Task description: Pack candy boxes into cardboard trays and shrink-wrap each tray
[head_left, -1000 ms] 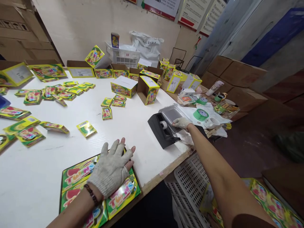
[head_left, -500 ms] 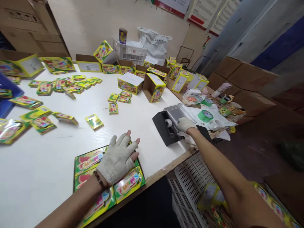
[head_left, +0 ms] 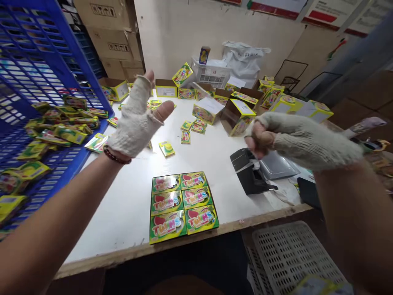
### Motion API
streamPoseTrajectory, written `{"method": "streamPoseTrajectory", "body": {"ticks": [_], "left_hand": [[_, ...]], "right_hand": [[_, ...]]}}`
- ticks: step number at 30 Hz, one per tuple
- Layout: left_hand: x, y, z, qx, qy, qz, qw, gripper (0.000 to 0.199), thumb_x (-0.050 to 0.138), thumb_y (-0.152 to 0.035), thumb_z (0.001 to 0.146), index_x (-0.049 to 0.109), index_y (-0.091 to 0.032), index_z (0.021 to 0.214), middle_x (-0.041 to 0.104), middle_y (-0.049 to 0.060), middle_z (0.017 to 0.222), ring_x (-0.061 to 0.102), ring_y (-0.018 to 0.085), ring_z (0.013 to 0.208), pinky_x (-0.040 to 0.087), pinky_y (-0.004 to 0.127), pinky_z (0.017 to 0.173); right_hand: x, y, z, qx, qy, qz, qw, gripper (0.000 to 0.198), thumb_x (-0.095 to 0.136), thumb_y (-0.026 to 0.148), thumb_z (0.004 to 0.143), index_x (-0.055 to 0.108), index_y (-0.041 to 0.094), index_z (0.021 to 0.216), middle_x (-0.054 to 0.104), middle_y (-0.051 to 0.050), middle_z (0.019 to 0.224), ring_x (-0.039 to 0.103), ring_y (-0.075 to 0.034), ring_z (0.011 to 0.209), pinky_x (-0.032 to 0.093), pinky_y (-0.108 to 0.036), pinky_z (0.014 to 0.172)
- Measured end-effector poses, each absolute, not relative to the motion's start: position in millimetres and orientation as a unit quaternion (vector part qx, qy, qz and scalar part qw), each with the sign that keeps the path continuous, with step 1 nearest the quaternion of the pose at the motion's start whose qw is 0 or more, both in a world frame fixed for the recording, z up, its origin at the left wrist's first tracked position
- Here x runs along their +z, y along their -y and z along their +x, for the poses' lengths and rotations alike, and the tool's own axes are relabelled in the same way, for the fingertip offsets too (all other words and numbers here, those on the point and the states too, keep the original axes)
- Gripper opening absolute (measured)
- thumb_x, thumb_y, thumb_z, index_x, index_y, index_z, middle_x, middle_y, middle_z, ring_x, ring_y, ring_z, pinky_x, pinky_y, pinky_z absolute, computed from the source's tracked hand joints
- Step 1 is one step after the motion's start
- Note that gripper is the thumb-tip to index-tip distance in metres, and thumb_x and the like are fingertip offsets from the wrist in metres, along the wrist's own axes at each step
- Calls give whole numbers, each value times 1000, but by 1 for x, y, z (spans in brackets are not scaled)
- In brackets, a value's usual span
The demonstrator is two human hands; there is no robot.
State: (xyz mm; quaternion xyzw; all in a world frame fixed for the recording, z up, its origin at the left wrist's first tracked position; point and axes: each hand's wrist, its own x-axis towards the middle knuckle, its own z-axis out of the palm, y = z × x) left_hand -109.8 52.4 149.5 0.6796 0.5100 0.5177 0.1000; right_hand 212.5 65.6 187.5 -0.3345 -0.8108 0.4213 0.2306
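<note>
The white table point(head_left: 123, 213) holds packs point(head_left: 198, 196), cartons point(head_left: 241, 119), a tape dispenser point(head_left: 248, 174).

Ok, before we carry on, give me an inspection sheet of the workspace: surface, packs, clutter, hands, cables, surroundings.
Surface: white table, with a worn front edge.
Job's things: six TWINS packs in two columns of three, near the front edge; black tape dispenser to their right.
Clutter: loose small packs scattered farther back, cardboard display boxes behind them; blue crate of more packs at left.
Left hand: gloved, raised, open; nothing seen in it.
Right hand: gloved, fingers curled, blurred; cannot tell whether it holds anything.
Cables: nothing seen.
Surroundings: stacked cartons at back left, wall posters, white crate below the front edge.
</note>
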Motion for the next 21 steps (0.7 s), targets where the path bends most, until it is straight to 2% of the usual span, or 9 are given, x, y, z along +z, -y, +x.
{"method": "streamPoseTrajectory", "body": {"ticks": [2, 3, 4, 6, 9, 12, 14, 17, 21], "left_hand": [[157, -46, -118, 524, -489, 653, 244, 74, 65, -38, 81, 32, -20, 145, 53, 9, 139, 56, 26, 124, 50, 39, 92], [155, -41, -120, 515, -485, 629, 322, 70, 69, -35, 77, 40, -20, 139, 65, 9, 118, 67, 24, 102, 54, 34, 76], [149, -35, -122, 492, -501, 603, 380, 63, 70, -33, 75, 47, -19, 132, 69, 6, 95, 69, 19, 77, 52, 28, 60], [128, -24, -122, 476, -542, 543, 429, 47, 71, -30, 72, 56, -16, 114, 59, -1, 64, 55, 10, 47, 41, 21, 43], [88, -9, -119, 524, -590, 448, 420, 38, 71, -31, 69, 55, -16, 99, 52, -5, 61, 48, 7, 43, 37, 19, 41], [58, 0, -121, 545, -624, 368, 424, 38, 71, -36, 65, 53, -17, 92, 54, -4, 66, 50, 8, 46, 38, 20, 43], [44, 3, -124, 530, -643, 365, 416, 33, 68, -38, 65, 54, -17, 85, 52, -5, 64, 48, 7, 46, 36, 20, 44], [25, 5, -131, 458, -693, 417, 369, 24, 62, -38, 68, 58, -17, 78, 50, -5, 61, 45, 8, 50, 35, 21, 48], [1, 15, -133, 382, -722, 470, 335, 20, 58, -38, 72, 57, -18, 69, 51, -4, 60, 45, 10, 57, 36, 21, 53]], "right_hand": [[175, -73, 194, 548, 759, -296, 188, 33, 65, 48, 85, 47, 21, 75, 62, -1, 78, 57, -10, 60, 45, -23, 55], [164, -77, 185, 592, 732, -296, 162, 37, 68, 49, 82, 47, 20, 74, 62, 0, 76, 57, -9, 58, 44, -22, 54], [151, -82, 176, 627, 701, -305, 146, 39, 70, 50, 80, 47, 20, 74, 62, 0, 75, 56, -9, 56, 43, -21, 51], [123, -89, 158, 673, 638, -339, 156, 38, 71, 49, 78, 48, 19, 77, 62, 0, 73, 58, -9, 55, 42, -20, 49], [87, -93, 138, 682, 573, -386, 241, 28, 67, 39, 79, 50, 19, 86, 62, 1, 72, 61, -11, 57, 42, -19, 49], [65, -95, 130, 622, 608, -423, 253, 17, 66, 26, 77, 51, 19, 83, 57, 3, 63, 57, -9, 51, 37, -18, 44], [55, -98, 127, 580, 642, -449, 221, 11, 64, 19, 75, 53, 18, 79, 54, 4, 57, 52, -8, 46, 32, -18, 41], [40, -102, 122, 549, 662, -487, 152, 7, 62, 13, 74, 57, 17, 76, 52, 5, 53, 51, -8, 46, 32, -19, 42], [22, -99, 122, 527, 680, -507, 52, 5, 62, 12, 73, 62, 16, 71, 53, 4, 51, 46, -8, 45, 29, -20, 41]]}}
